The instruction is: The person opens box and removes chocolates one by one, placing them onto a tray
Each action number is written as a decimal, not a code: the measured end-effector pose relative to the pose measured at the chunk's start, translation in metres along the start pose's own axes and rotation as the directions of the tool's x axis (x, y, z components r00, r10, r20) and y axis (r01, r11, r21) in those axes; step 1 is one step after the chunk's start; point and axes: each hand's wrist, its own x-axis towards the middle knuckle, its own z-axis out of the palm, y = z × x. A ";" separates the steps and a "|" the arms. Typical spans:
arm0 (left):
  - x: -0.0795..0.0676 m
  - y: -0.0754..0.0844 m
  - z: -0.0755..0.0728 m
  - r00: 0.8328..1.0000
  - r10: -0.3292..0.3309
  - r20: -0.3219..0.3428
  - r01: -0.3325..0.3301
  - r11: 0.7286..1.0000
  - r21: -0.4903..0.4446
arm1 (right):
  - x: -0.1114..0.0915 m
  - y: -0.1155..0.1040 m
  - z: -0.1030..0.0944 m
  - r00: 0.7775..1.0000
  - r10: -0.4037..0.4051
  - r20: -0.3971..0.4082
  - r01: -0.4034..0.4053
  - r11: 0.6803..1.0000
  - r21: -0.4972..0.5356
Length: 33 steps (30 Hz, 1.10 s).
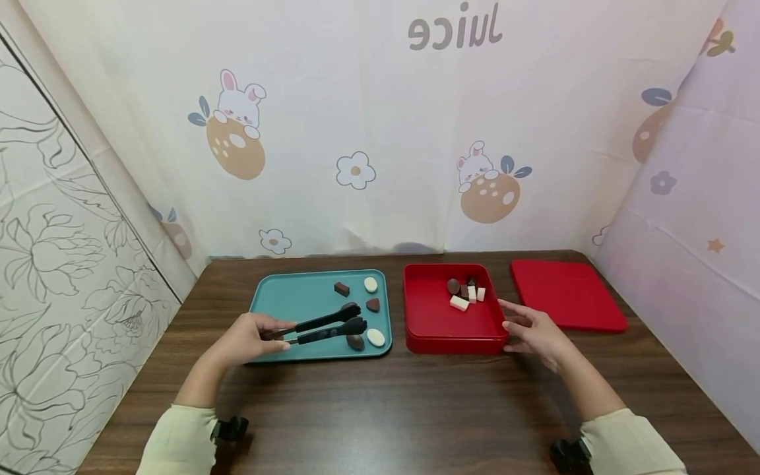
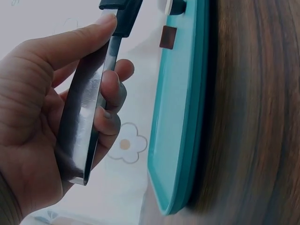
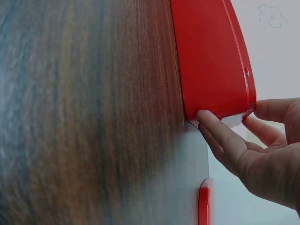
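My left hand [image 1: 252, 340] holds a pair of metal tongs [image 2: 89, 103] with black tips, thumb on one arm and curled fingers on the other. Over the teal tray [image 1: 285, 293] the black tips stand apart, close to several chocolate pieces. Among those on the tray are a dark brown block [image 1: 341, 288], a white egg-shaped piece [image 1: 371, 284] and a dark round piece [image 1: 355, 342]. The fingers of my right hand [image 1: 537, 336] are extended against the right end of a red box [image 1: 427, 303]. Inside it lie white blocks [image 1: 459, 303] and dark chocolates [image 1: 454, 286].
A flat red lid [image 1: 567, 293] lies on the wooden table [image 1: 380, 409] to the right of the box. Behind the table hangs a printed curtain [image 1: 392, 218], and patterned cloths border both sides. The tray and the box stand side by side with a narrow gap.
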 end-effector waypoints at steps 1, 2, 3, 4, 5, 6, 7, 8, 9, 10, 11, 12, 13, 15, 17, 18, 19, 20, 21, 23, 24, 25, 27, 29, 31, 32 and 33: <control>0.001 0.001 0.002 1.000 0.001 0.001 -0.001 1.000 -0.006 | 0.000 0.000 0.000 1.000 -0.002 0.002 0.002 1.000 -0.002; 0.002 0.001 0.003 1.000 0.002 0.001 -0.002 1.000 -0.011 | 0.000 0.000 0.000 1.000 0.002 -0.003 -0.002 1.000 0.002; 0.003 0.002 0.005 1.000 0.004 -0.001 -0.004 1.000 -0.015 | 0.000 0.000 0.000 1.000 0.001 -0.002 -0.001 1.000 0.001; 0.004 0.003 0.007 1.000 0.008 -0.004 -0.008 1.000 -0.013 | 0.000 0.000 0.000 1.000 0.004 -0.006 -0.004 1.000 0.004; 0.006 0.004 0.008 1.000 0.012 -0.010 -0.012 1.000 -0.009 | 0.000 0.000 0.000 1.000 0.002 -0.005 -0.002 1.000 0.003; 0.007 0.005 0.009 1.000 0.015 -0.015 -0.015 1.000 -0.007 | 0.000 0.000 0.001 1.000 0.001 -0.005 -0.001 1.000 0.004; 0.008 0.006 0.010 1.000 0.019 -0.023 -0.019 1.000 -0.005 | 0.001 0.000 0.000 1.000 -0.001 -0.004 0.001 1.000 0.003; 0.009 0.007 0.011 0.999 0.021 -0.029 -0.021 1.000 -0.001 | 0.001 0.000 0.000 1.000 -0.002 -0.004 0.002 1.000 0.003; 0.011 0.009 0.012 0.999 0.022 -0.036 -0.022 1.000 0.001 | 0.001 0.000 0.000 1.000 -0.003 -0.003 0.003 1.000 0.002; 0.012 0.011 0.013 0.999 0.023 -0.041 -0.023 1.000 0.003 | 0.000 0.001 0.000 1.000 -0.004 -0.004 0.004 1.000 0.001; 0.014 0.012 0.013 0.999 0.024 -0.046 -0.024 1.000 0.006 | 0.000 0.001 0.000 1.000 -0.004 -0.004 0.004 1.000 0.001; 0.015 0.014 0.014 0.998 0.026 -0.051 -0.025 1.000 0.009 | 0.000 0.001 0.000 1.000 -0.003 -0.006 0.003 1.000 0.001; 0.017 0.016 0.014 0.998 0.029 -0.055 -0.029 0.999 0.015 | 0.000 0.001 0.000 1.000 -0.006 -0.004 0.006 1.000 0.000; 0.021 0.020 0.015 0.998 0.036 -0.059 -0.034 0.999 0.028 | 0.000 0.001 0.000 1.000 -0.012 0.001 0.012 1.000 0.001; 0.025 0.024 0.016 0.997 0.048 -0.063 -0.045 0.998 0.049 | -0.001 0.001 0.000 1.000 -0.014 0.003 0.014 1.000 0.003; 0.027 0.025 0.016 0.996 0.055 -0.064 -0.051 0.997 0.058 | -0.001 0.002 0.000 1.000 -0.013 0.002 0.013 1.000 0.004; 0.029 0.027 0.017 0.996 0.060 -0.066 -0.056 0.996 0.067 | -0.001 0.002 0.000 1.000 -0.017 0.005 0.017 1.000 0.004; 0.031 0.029 0.018 0.996 0.065 -0.066 -0.060 0.995 0.075 | -0.001 0.001 0.000 1.000 -0.014 0.003 0.014 1.000 0.006; 0.033 0.030 0.018 0.995 0.072 -0.066 -0.066 0.994 0.081 | -0.001 0.001 0.001 1.000 -0.015 0.003 0.015 1.000 0.005; 0.036 0.034 0.020 0.995 0.083 -0.063 -0.077 0.993 0.088 | -0.001 0.001 0.001 1.000 -0.017 0.000 0.017 1.000 0.007; 0.038 0.036 0.020 0.994 0.086 -0.061 -0.081 0.993 0.092 | -0.001 0.001 0.001 1.000 -0.019 0.000 0.019 1.000 0.008; 0.039 0.038 0.021 0.994 0.092 -0.059 -0.087 0.992 0.094 | -0.001 0.001 0.001 1.000 -0.023 0.002 0.023 1.000 0.008; 0.043 0.041 0.023 0.993 0.105 -0.053 -0.099 0.990 0.100 | -0.001 0.001 0.001 1.000 -0.026 0.005 0.026 1.000 0.010; 0.046 0.045 0.025 0.993 0.113 -0.047 -0.107 0.988 0.107 | -0.001 0.001 0.001 1.000 -0.023 0.004 0.023 1.000 0.010; 0.050 0.048 0.027 0.991 0.127 -0.043 -0.122 0.986 0.115 | -0.001 0.001 0.001 1.000 -0.021 0.004 0.021 1.000 0.008; 0.051 0.050 0.028 0.990 0.134 -0.040 -0.128 0.985 0.117 | -0.001 0.001 0.001 1.000 -0.021 0.003 0.021 1.000 0.007; 0.053 0.052 0.029 0.989 0.144 -0.038 -0.138 0.983 0.117 | -0.001 0.001 0.001 1.000 -0.021 0.003 0.021 1.000 0.006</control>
